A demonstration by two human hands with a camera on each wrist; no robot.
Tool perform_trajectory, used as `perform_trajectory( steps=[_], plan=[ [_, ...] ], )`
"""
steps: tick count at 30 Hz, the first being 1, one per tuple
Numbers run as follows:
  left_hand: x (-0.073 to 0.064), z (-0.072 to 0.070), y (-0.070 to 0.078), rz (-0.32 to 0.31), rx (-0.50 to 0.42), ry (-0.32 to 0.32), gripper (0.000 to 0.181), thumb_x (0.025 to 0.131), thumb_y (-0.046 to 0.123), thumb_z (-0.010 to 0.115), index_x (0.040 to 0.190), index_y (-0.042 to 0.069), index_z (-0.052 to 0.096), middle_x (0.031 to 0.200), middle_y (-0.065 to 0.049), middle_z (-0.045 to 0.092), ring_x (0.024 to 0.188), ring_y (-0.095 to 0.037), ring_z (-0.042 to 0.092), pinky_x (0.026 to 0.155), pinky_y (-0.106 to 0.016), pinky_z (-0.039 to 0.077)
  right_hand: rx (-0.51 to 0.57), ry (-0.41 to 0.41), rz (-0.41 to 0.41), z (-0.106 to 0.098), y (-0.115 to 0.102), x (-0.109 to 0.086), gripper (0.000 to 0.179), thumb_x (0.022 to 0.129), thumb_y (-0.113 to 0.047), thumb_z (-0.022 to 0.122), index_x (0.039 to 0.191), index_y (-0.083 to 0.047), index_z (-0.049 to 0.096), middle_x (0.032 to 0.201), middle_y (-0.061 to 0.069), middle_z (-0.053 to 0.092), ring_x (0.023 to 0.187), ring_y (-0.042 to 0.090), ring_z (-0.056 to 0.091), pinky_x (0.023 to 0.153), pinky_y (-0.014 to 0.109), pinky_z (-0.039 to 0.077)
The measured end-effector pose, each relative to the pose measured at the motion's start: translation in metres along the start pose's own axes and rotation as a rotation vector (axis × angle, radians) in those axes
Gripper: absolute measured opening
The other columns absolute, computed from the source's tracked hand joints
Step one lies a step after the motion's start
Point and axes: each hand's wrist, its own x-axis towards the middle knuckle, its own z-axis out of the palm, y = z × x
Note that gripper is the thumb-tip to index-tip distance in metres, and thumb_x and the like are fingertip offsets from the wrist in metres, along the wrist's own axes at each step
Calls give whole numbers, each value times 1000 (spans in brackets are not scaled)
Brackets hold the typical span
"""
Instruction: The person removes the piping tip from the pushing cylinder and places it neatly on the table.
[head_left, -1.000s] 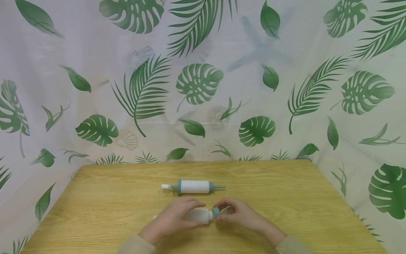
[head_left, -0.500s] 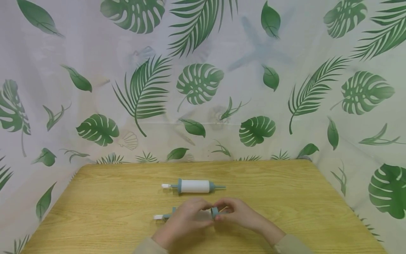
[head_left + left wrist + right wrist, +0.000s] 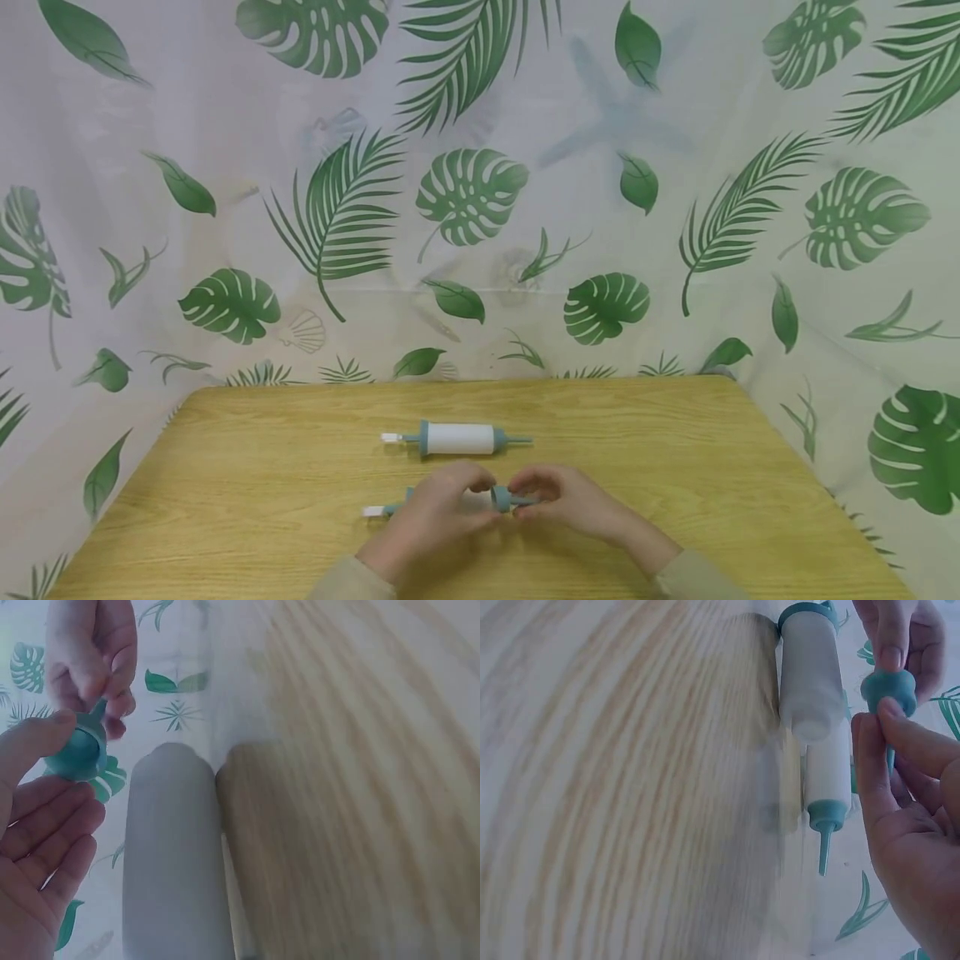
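A teal nozzle cap, with a wide round base and a thin tapering spout, is held between both hands. My left hand has its thumb and fingers at the wide base, as the left wrist view shows. My right hand pinches the cap at its spout side. Beneath the hands a white bottle lies on its side, its bare stepped neck facing right. In the head view the left hand hides most of this bottle; its teal left end and white tip stick out past the wrist.
A similar white bottle lies behind the hands, parallel to the near one, with a teal spout cap on its right end and a white tip at its left. The wooden table ends at a leaf-print backdrop.
The left hand has left the bottle's body and moved right to the cap's wide base. The cap has shifted slightly left, and its spout shows more plainly in the right hand.
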Motion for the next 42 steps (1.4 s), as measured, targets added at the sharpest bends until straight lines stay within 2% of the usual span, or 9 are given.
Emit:
perform_trajectory(
  steps=[5, 10, 13, 19, 28, 32, 35, 37, 42],
  plan=[
    [-3, -6, -5, -17, -59, 17, 27, 82, 22, 77, 105, 14, 66, 100, 5, 64, 94, -9, 58, 84, -28, 50, -33, 21, 13, -5, 1, -4, 32, 88, -16, 69, 113, 2, 61, 104, 10, 66, 95, 21, 63, 82, 31, 52],
    [-3, -8, -9, 47, -84, 44, 26, 80, 18, 78, 103, 11, 67, 98, 2, 65, 92, -9, 58, 84, -31, 51, 1, 27, 28, -7, 0, -4, 24, 89, -13, 67, 107, 1, 63, 101, 20, 65, 89, 22, 65, 78, 31, 54],
    [-3, -7, -10, 75, -82, 30, 27, 80, 17, 78, 104, 11, 67, 99, 2, 66, 92, -7, 58, 84, -28, 51, -4, 34, 19, -6, -1, -4, 21, 89, -12, 67, 105, 2, 64, 99, 21, 65, 86, 22, 65, 76, 31, 55],
    [-2, -4, -10, 104, -64, -4, 33, 79, 17, 79, 108, 8, 67, 100, 3, 66, 92, -6, 57, 84, -28, 51, 16, 35, 9, -3, -4, -2, 20, 89, -8, 67, 105, 3, 64, 96, 18, 66, 85, 24, 65, 75, 33, 55],
    [0, 1, -11, 154, -76, 51, 36, 75, 15, 81, 107, 4, 69, 96, 0, 67, 87, -6, 59, 80, -20, 50, 38, 46, 12, -1, -4, 1, 27, 88, -6, 68, 113, 2, 62, 95, 11, 65, 84, 23, 64, 74, 33, 55],
    [1, 3, -12, 206, -77, 78, 36, 74, 12, 81, 106, 3, 69, 94, -1, 68, 84, -6, 60, 78, -18, 50, -2, 49, -7, 1, -5, 2, 35, 87, -11, 69, 119, 2, 61, 93, 9, 65, 81, 20, 64, 71, 32, 56],
    [2, 5, -12, 243, -80, 95, 35, 73, 11, 81, 106, 4, 69, 92, -1, 68, 83, -8, 61, 77, -17, 50, -25, 50, -11, 3, -6, 3, 37, 85, -15, 73, 117, 1, 64, 92, 8, 65, 80, 19, 63, 69, 30, 56],
    [3, 5, -11, 232, -86, 93, 34, 74, 11, 80, 106, 4, 69, 92, 0, 68, 83, -8, 61, 77, -18, 50, -27, 61, -7, 4, -5, 4, 38, 82, -15, 75, 115, 0, 65, 92, 7, 65, 81, 18, 62, 69, 29, 55],
    [3, 4, -5, 131, -93, 78, 23, 77, 13, 79, 97, 8, 67, 92, 2, 66, 86, -7, 60, 79, -22, 51, -20, 100, 9, 3, -3, 5, 37, 81, -12, 77, 114, 1, 65, 91, 7, 64, 84, 21, 60, 70, 28, 55]
  ],
)
